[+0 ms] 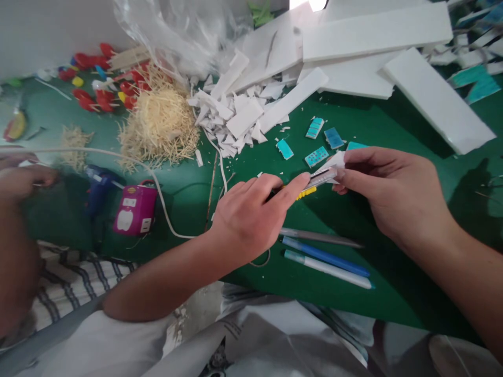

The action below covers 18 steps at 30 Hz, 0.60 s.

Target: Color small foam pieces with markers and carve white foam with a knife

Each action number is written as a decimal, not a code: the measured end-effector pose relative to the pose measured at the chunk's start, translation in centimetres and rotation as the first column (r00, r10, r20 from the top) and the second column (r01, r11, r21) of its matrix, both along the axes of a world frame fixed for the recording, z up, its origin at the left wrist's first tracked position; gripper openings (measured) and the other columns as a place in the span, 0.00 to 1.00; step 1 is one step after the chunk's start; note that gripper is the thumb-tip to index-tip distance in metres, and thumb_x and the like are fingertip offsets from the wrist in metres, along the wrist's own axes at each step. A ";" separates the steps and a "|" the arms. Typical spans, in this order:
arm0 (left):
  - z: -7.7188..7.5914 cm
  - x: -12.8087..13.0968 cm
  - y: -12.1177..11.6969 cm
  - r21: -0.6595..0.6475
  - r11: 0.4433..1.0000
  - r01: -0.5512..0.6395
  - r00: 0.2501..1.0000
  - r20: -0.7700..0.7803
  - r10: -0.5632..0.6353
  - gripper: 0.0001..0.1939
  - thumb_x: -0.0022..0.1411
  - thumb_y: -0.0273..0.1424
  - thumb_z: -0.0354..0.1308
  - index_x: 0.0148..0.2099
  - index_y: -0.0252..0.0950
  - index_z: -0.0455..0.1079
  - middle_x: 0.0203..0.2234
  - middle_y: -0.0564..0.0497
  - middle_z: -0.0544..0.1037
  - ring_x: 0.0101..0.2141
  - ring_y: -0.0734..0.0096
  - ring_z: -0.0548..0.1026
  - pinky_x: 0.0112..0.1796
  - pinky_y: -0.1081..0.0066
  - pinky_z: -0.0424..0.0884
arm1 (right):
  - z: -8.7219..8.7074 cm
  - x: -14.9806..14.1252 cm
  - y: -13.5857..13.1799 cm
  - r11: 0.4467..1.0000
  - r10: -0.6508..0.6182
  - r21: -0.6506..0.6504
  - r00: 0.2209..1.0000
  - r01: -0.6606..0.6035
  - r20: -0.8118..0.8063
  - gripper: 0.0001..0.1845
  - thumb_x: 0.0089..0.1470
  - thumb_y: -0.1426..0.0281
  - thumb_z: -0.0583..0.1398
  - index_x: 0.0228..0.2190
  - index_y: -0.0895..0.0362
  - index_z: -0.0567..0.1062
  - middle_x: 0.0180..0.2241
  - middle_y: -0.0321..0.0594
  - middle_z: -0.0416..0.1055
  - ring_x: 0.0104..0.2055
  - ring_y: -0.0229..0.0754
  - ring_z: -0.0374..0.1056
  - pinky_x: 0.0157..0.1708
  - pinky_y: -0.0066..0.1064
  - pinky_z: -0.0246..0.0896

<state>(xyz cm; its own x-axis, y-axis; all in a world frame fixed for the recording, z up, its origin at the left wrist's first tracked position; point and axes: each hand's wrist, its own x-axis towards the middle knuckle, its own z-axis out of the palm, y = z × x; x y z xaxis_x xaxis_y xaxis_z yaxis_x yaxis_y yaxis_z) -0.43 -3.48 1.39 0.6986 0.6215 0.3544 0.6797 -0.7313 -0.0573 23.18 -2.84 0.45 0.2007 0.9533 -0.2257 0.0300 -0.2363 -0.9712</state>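
Note:
My left hand (251,209) is closed around a utility knife (307,193) with a yellow part, its index finger stretched along the top. The metal blade end rests against a small white foam piece (336,158). My right hand (404,183) pinches that piece between thumb and fingers, which partly hide it. Just beyond my hands lie several small blue-painted foam pieces, among them a striped one (315,128) and a dotted one (316,156). Below my hands are a grey pointed tool (320,236), a blue marker (326,256) and a white marker (329,269).
White foam offcuts (243,112) are heaped behind, near large foam boards (377,34) and a clear plastic bag (184,31). Leftward are a pile of wooden sticks (161,123), a magenta power adapter (134,210), a blue glue gun (98,188), a white cord (162,196) and another person's hand (23,180).

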 end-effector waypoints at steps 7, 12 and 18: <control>-0.1 0.0 0.0 -0.047 0.998 -0.029 0.998 -0.050 0.026 0.24 0.79 0.23 0.51 0.70 0.45 0.73 0.40 0.53 0.82 0.36 0.76 0.81 0.37 0.75 0.75 | -0.1 0.0 0.1 0.999 -0.016 0.031 1.000 0.016 0.000 0.13 0.38 0.63 0.80 0.28 0.52 0.87 0.28 0.35 0.82 0.25 0.37 0.74 0.27 0.30 0.76; 0.0 0.0 0.1 -0.054 0.998 -0.029 0.999 -0.043 0.027 0.25 0.78 0.23 0.51 0.71 0.46 0.72 0.39 0.53 0.81 0.35 0.76 0.80 0.37 0.75 0.75 | -0.3 0.2 0.1 0.999 0.022 0.047 0.999 -0.024 0.043 0.12 0.43 0.61 0.79 0.30 0.51 0.87 0.30 0.37 0.83 0.27 0.39 0.76 0.30 0.33 0.78; 0.0 -0.1 -0.1 -0.029 0.998 -0.055 0.995 -0.084 0.052 0.25 0.79 0.23 0.51 0.71 0.48 0.71 0.38 0.53 0.81 0.35 0.76 0.80 0.37 0.75 0.74 | -0.3 0.4 0.1 0.999 0.030 0.039 0.997 -0.033 0.069 0.13 0.44 0.61 0.79 0.30 0.51 0.86 0.30 0.36 0.82 0.27 0.40 0.76 0.31 0.35 0.79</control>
<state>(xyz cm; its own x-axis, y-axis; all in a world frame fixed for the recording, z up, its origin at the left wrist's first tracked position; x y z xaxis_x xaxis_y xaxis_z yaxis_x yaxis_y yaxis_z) -0.48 -3.61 1.39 0.6903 0.6686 0.2764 0.7117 -0.6963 -0.0932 23.55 -2.77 0.11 0.1839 0.9675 -0.1735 0.1034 -0.1946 -0.9754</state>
